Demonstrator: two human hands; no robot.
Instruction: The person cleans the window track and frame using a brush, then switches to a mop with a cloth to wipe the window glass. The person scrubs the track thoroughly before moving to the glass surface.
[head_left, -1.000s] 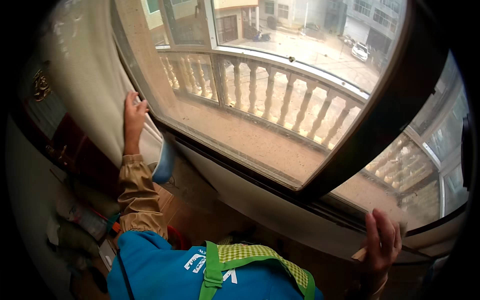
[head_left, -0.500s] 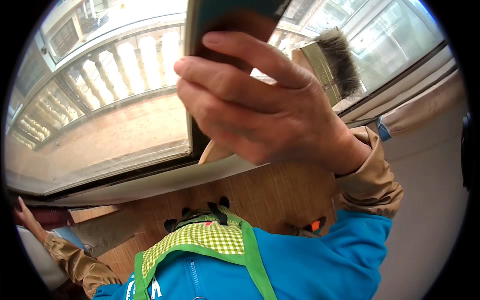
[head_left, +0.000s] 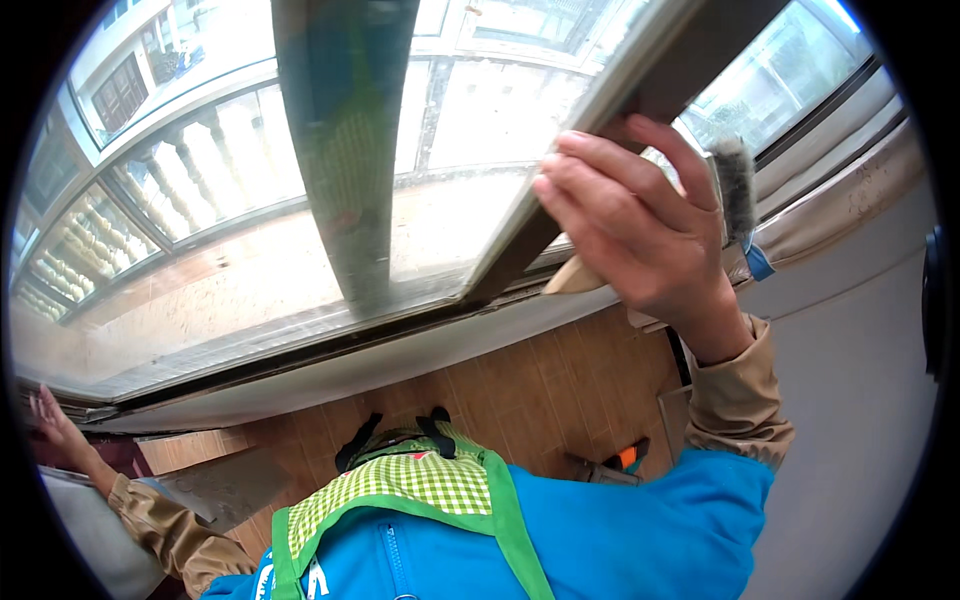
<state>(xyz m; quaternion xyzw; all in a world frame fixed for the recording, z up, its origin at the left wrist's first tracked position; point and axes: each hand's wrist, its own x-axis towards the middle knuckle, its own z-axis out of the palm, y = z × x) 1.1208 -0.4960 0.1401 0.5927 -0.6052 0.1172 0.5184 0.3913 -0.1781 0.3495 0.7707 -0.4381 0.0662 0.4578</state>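
Observation:
My right hand (head_left: pixel 645 225) is closed round a wide brush, its fingertips resting on the dark frame (head_left: pixel 520 250) of a sliding window panel. The dark bristles (head_left: pixel 737 190) of the brush stick out past the right side of the hand. Below the fingers its pale wooden handle (head_left: pixel 568 278) shows; the middle of the brush is hidden by the palm. At the far left, my left hand (head_left: pixel 62 432) has its fingers stretched out beside the lower corner of the window frame. Nothing shows in it, though the dim rim partly obscures its fingertips.
A dirty window track and sill (head_left: pixel 330 365) run across below the glass. Behind the glass stands a white balustrade (head_left: pixel 215 165). A bunched beige curtain (head_left: pixel 850 215) hangs at the right. On the wooden floor (head_left: pixel 530 390) lies an orange and black object (head_left: pixel 628 456).
The window panel's frame has slid to the right, and my right hand has moved right with it, still holding the brush. My left hand stays near the left corner.

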